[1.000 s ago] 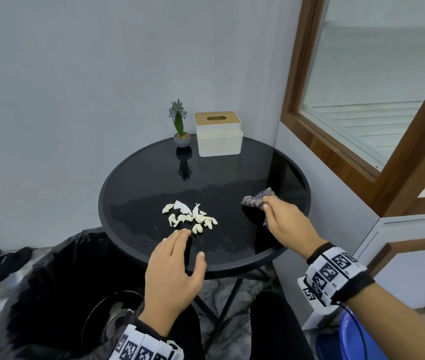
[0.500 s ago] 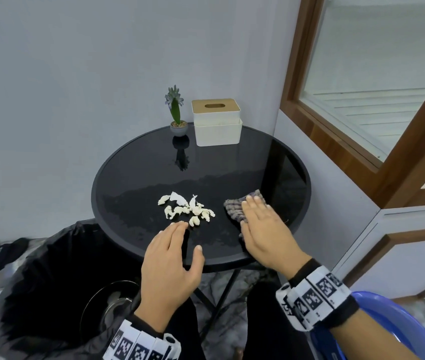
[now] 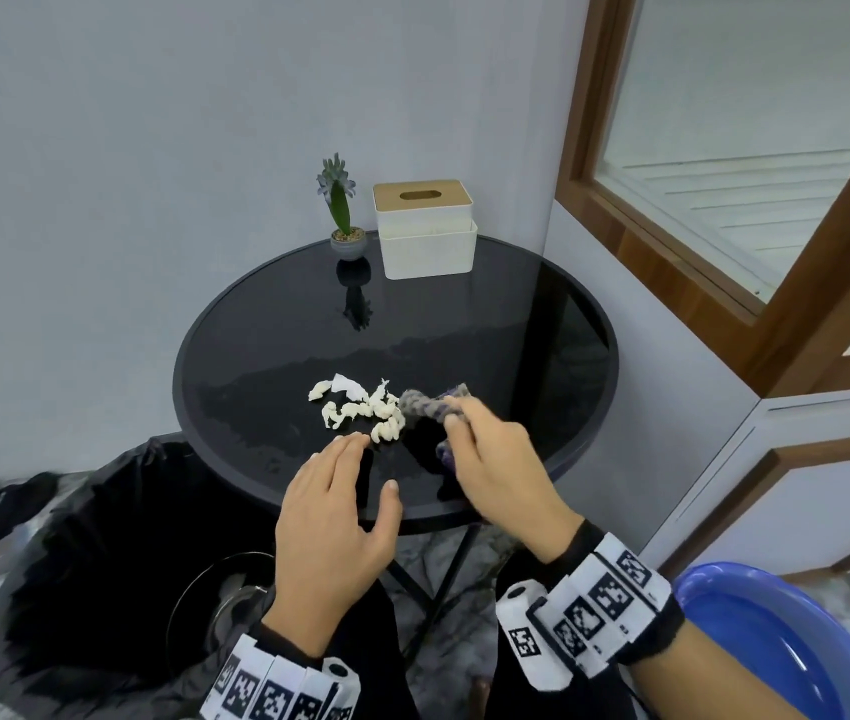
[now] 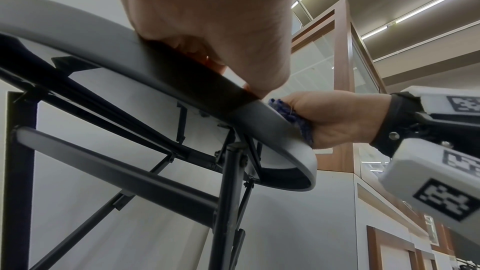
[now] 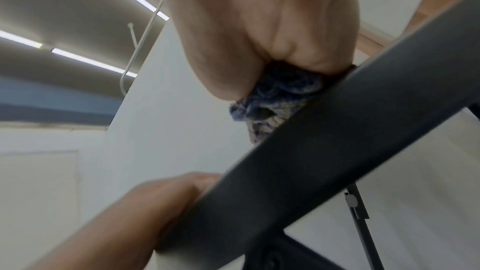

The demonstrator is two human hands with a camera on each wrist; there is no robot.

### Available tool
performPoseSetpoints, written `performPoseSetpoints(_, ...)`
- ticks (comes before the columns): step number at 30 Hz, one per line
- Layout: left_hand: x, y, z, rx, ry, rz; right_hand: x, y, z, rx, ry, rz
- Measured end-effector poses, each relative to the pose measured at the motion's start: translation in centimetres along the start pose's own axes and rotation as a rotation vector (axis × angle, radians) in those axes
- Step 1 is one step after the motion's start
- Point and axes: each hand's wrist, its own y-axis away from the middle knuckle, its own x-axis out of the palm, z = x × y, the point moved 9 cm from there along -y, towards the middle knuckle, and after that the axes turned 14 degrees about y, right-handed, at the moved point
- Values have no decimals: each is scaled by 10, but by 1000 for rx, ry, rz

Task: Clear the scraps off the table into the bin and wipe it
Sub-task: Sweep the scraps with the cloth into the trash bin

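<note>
R hand (image 3: 495, 459) grips cloth (image 3: 425, 405) by scraps (image 3: 360, 407) – L hand (image 3: 331, 517) flat; wrist cams miss scraps.

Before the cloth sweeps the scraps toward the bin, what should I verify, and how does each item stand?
1. Right hand grips the cloth: ok.
2. Cloth against the scraps on their right side: ok.
3. Left hand open at the table near edge, ready to catch: ok.
4. Bin below that edge, mouth open: ok.
5. Plant and tissue box outside the sweep path: ok.
6. Stray crumbs elsewhere: cannot tell.
</note>
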Motion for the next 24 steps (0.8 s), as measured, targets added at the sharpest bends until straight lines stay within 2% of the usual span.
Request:
performPoseSetpoints(2, -1, 0, 1, -3, 6, -1, -16, -4, -10, 113, -121, -44)
performPoseSetpoints(4, -2, 0, 2, -7, 10, 2, -37, -9, -13, 126, -96, -137)
performPoseSetpoints(6, -2, 1, 3, -12, 13, -1, -48, -19, -15, 109, -45, -170)
performPoseSetpoints(10, -3, 1, 4, -17, 35, -6, -22, -32, -21, 57, 269, -42)
performPoseSetpoints(14, -12, 2, 8, -13, 86, -34, 18, -25, 1, -90, 545, 6)
performPoseSetpoints(20, -31, 10, 32, -25, 32, -94, 37, -34, 29, -45, 443, 49)
performPoseSetpoints(24, -35, 12, 36, -18, 15, -82, 55, -37, 54, -35, 433, 126)
